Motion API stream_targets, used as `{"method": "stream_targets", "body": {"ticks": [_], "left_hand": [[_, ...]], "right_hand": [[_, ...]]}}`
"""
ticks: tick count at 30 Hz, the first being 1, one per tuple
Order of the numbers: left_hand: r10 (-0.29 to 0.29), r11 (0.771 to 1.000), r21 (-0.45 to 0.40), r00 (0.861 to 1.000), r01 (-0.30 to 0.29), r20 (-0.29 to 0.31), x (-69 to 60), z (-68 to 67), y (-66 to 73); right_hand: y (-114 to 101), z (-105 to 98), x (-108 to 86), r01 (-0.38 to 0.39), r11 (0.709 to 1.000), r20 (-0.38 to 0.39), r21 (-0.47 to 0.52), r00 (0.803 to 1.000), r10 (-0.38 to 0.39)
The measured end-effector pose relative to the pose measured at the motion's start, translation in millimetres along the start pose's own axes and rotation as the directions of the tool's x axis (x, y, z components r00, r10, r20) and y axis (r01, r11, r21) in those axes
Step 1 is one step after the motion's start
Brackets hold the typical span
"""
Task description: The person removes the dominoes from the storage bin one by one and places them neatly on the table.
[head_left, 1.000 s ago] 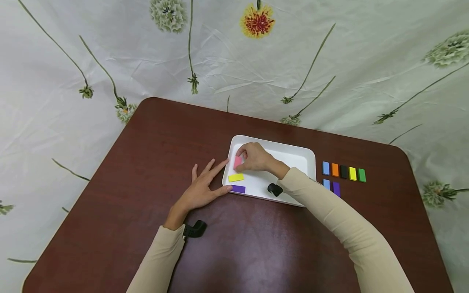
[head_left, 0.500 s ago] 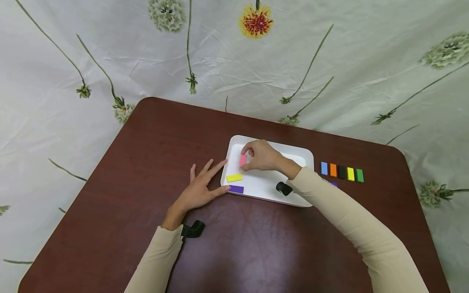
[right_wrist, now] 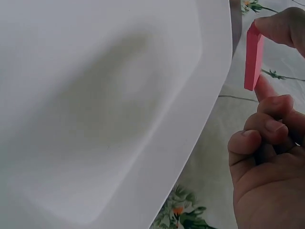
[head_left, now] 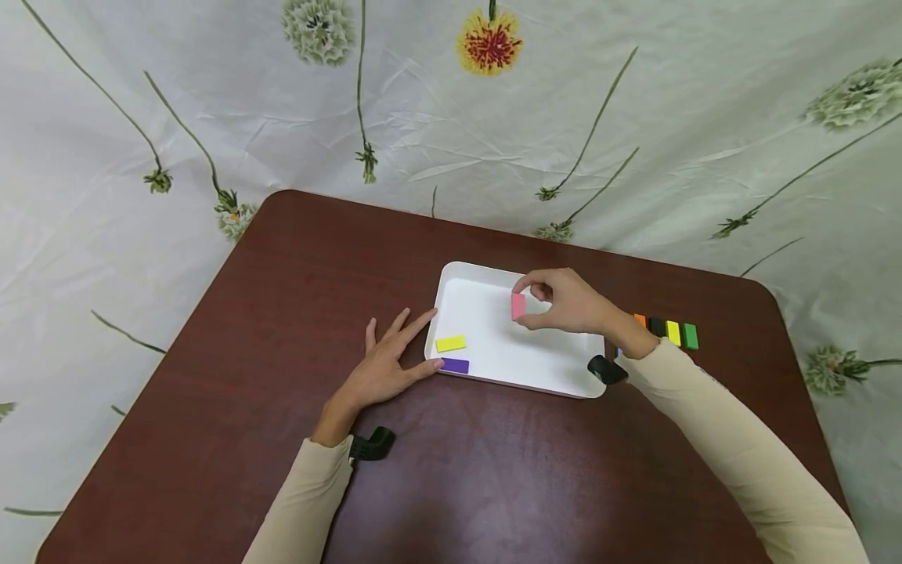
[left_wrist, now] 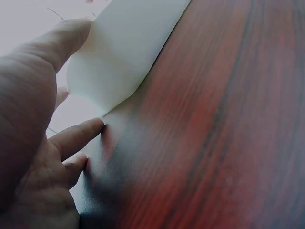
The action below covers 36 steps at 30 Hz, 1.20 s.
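I see the person's right hand [head_left: 567, 301] pinching a pink rectangular block [head_left: 518, 306] between thumb and finger, up over the white tray [head_left: 493, 345] on the worktop [head_left: 324, 274]. The left hand [head_left: 386, 366], fingers spread and gripping nothing, touches the tray's left end, near the yellow block [head_left: 451, 343] and purple block [head_left: 456, 366] inside.

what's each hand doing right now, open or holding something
Left hand: open, touching the white tray.
Right hand: pinching the pink block.
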<state>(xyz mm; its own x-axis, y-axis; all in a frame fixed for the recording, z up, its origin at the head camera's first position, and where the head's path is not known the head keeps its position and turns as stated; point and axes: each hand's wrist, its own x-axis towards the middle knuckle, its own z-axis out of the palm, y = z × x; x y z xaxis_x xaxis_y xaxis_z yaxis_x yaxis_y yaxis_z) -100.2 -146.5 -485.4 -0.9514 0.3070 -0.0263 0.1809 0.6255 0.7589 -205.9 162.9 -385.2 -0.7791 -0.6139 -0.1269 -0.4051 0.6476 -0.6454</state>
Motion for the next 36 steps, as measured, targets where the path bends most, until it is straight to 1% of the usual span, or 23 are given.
{"method": "stream_targets", "body": {"ticks": [5,7,11,16,20,26,30,36], "left_hand": [[0.008,1.0,-0.007,1.0,-0.008,0.005,0.8,0.0,0.7],[0.008,1.0,-0.009,1.0,-0.008,0.006,1.0,0.1,1.5],[0.004,1.0,-0.011,1.0,-0.004,0.007,0.7,0.0,2.1],[0.014,1.0,-0.018,1.0,-0.014,-0.001,0.2,-0.5,2.1],[0.016,1.0,-0.016,1.0,-0.016,-0.007,-0.8,-0.4,1.6],[0.003,1.0,-0.011,1.0,-0.003,-0.001,-1.1,0.1,1.8],[0.012,1.0,-0.006,1.0,-0.012,-0.008,-0.4,0.9,0.6],[0.018,1.0,-0.011,1.0,-0.018,-0.014,-0.8,0.8,1.1]], "right_hand": [[14.8,-16.5,-25.0,-0.031,0.999,-0.048,0.011,0.998,0.031],[20.0,-22.4,-35.1,-0.045,0.999,-0.054,0.014,0.998,0.045],[29.8,-31.6,-53.8,-0.056,0.998,-0.06,-0.012,0.997,0.055],[44.6,-38.9,-74.3,-0.043,0.997,-0.086,-0.057,0.996,0.038],[57.5,-42.8,-91.8,-0.053,0.997,-0.118,-0.055,0.992,0.047],[79.4,-46.6,-117.8,-0.05,0.997,-0.187,-0.055,0.982,0.039],[93.5,-46.8,-132.1,-0.106,0.992,-0.204,-0.067,0.975,0.09],[107.8,-45.6,-149.9,-0.212,0.973,-0.203,-0.087,0.96,0.192]]}}
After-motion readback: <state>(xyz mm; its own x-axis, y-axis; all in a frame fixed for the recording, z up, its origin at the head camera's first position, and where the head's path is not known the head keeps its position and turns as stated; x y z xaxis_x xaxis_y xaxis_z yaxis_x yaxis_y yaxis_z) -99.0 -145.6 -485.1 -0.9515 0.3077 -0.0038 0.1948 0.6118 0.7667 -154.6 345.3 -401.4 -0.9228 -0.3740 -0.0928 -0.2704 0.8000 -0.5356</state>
